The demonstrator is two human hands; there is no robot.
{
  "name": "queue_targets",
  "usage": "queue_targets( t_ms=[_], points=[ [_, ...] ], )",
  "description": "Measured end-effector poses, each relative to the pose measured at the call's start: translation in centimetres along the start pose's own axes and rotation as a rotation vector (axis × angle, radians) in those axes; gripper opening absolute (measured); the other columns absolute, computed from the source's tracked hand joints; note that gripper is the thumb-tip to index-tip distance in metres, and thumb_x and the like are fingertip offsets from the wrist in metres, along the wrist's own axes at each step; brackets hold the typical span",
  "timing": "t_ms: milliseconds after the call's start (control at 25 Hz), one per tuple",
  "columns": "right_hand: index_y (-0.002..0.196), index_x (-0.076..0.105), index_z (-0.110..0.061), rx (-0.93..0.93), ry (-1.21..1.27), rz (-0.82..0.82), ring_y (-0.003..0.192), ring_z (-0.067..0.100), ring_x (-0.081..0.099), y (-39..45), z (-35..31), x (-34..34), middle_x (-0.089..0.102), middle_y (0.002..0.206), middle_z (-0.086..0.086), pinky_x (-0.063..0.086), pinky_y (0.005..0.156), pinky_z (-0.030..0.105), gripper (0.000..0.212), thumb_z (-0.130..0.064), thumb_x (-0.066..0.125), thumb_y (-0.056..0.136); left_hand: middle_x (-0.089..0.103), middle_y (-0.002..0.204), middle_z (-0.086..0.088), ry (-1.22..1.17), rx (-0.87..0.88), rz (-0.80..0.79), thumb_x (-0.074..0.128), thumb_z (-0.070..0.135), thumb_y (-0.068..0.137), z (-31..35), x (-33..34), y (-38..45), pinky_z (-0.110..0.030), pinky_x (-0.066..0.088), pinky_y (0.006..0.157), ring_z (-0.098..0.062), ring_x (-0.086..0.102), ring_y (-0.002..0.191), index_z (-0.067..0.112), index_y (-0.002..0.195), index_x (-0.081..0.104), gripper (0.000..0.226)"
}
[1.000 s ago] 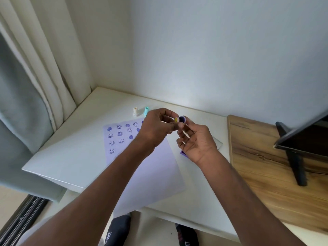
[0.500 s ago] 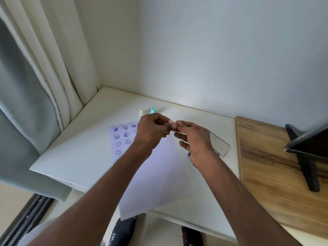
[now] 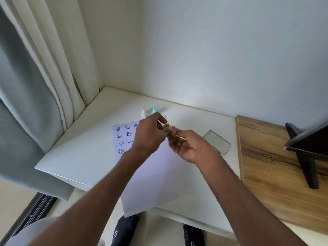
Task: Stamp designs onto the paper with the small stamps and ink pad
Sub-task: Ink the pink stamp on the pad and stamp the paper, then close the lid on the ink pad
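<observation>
- I see both hands raised over the smooth white table (image 3: 83,157): the left hand (image 3: 148,134) pinches a small yellow stamp (image 3: 166,126) with a round smiley face; the right hand's (image 3: 188,145) fingertips meet it.
- The matte paper (image 3: 156,178) below carries purple smileys and hearts at its far left corner.
- Cream stamp (image 3: 143,111) and teal stamp (image 3: 154,110) stand beyond it; a clear rectangular lid (image 3: 216,141) lies right.

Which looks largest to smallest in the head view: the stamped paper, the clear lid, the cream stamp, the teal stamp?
1. Stamped paper, by far the largest.
2. Clear lid.
3. Cream stamp and teal stamp: they look alike, and the teal one is partly hidden, so I leave them unranked.
</observation>
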State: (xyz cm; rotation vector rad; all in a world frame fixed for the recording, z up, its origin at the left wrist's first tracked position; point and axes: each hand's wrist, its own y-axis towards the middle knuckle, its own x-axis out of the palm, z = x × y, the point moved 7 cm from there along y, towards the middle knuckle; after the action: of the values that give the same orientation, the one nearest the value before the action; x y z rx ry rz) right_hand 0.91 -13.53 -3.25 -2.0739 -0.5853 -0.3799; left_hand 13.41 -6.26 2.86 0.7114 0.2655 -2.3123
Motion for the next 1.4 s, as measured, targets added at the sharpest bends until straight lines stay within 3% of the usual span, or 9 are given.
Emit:
queue_targets(
  t_ms=[80,200,360,520,840,960,1120,1240,1400],
  points=[
    [0.099,0.074,0.001,0.026,0.116,-0.038,0.065,0.018,0.073,0.1,0.5,0.6,0.077,0.081,0.014,0.064,0.066,0.029,0.008,-0.005,0.072,0.093,0.069,0.077,0.007,0.118,-0.003,-0.025,0.086,0.049,0.073,-0.3,-1.3,0.2,-0.026,0.041,0.056,-0.007,0.062,0.07,0.025,0.099,0.063,0.042],
    [0.101,0.072,-0.002,-0.088,0.14,0.028,0.07,0.016,0.071,0.8,-0.5,0.6,0.077,0.082,0.012,0.062,0.06,0.024,0.014,-0.005,0.077,0.089,0.068,0.095,0.003,0.321,-0.046,-0.143,0.081,0.052,0.075,-2.4,-2.1,0.1,-0.032,0.045,0.07,-0.021,0.063,0.095,0.022,0.111,0.065,0.049],
    [0.088,0.074,-0.018,-0.671,-0.48,0.449,0.074,0.017,0.073,0.6,-4.1,-0.5,0.079,0.079,-0.001,0.058,0.069,0.029,0.021,-0.017,0.089,0.073,0.052,0.123,-0.005,0.536,-0.068,-0.338,0.077,0.048,0.079,-4.8,-0.9,-1.5,-0.039,0.045,0.095,-0.029,0.046,0.122,0.032,0.137,0.052,0.065],
    [0.087,0.075,-0.024,-0.916,-0.872,0.578,0.085,0.011,0.072,0.6,-6.1,2.1,0.079,0.086,-0.012,0.054,0.077,0.027,0.015,-0.031,0.084,0.077,0.047,0.133,-0.007,0.633,-0.069,-0.481,0.077,0.052,0.078,-5.0,-0.3,-2.2,-0.043,0.043,0.103,-0.031,0.039,0.13,0.045,0.15,0.035,0.084],
    [0.091,0.069,-0.022,-1.009,-1.274,0.535,0.086,0.029,0.072,6.1,-8.6,5.7,0.077,0.088,-0.001,0.055,0.077,0.034,0.006,-0.019,0.071,0.086,0.048,0.136,-0.008,0.711,-0.043,-0.491,0.078,0.049,0.079,-5.0,0.4,-2.4,-0.044,0.043,0.099,-0.032,0.041,0.131,0.043,0.152,0.031,0.087],
    [0.094,0.061,-0.021,-1.067,-1.446,0.522,0.082,0.034,0.067,6.6,-8.2,6.5,0.073,0.085,0.003,0.051,0.068,0.034,0.011,-0.012,0.063,0.088,0.05,0.134,-0.009,0.715,-0.032,-0.485,0.079,0.045,0.079,-4.8,0.7,-2.2,-0.044,0.043,0.098,-0.033,0.044,0.13,0.039,0.151,0.033,0.086],
    [0.111,0.06,-0.019,-1.038,-1.623,0.485,0.093,0.037,0.065,6.3,-8.6,7.3,0.071,0.103,0.007,0.044,0.069,0.033,0.022,-0.009,0.06,0.091,0.056,0.13,-0.008,0.777,0.073,-0.47,0.076,0.044,0.084,-3.8,1.2,-1.8,-0.043,0.043,0.096,-0.031,0.05,0.126,0.039,0.15,0.036,0.077],
    [0.117,0.064,-0.021,-1.109,-1.472,0.513,0.099,0.034,0.066,3.2,-9.0,6.3,0.069,0.115,0.005,0.048,0.075,0.036,0.029,-0.006,0.063,0.091,0.06,0.129,-0.006,0.713,0.157,-0.432,0.07,0.043,0.089,-2.5,1.2,-1.6,-0.041,0.044,0.097,-0.03,0.053,0.126,0.041,0.148,0.041,0.065],
    [0.105,0.069,-0.025,-1.075,-1.35,0.655,0.094,0.025,0.069,-3.6,-8.9,0.3,0.072,0.111,-0.003,0.054,0.075,0.036,0.017,-0.012,0.067,0.094,0.062,0.12,-0.006,0.575,0.251,-0.379,0.067,0.039,0.092,-0.1,2.6,-1.9,-0.043,0.05,0.093,-0.029,0.057,0.118,0.035,0.138,0.053,0.048]
  ],
)
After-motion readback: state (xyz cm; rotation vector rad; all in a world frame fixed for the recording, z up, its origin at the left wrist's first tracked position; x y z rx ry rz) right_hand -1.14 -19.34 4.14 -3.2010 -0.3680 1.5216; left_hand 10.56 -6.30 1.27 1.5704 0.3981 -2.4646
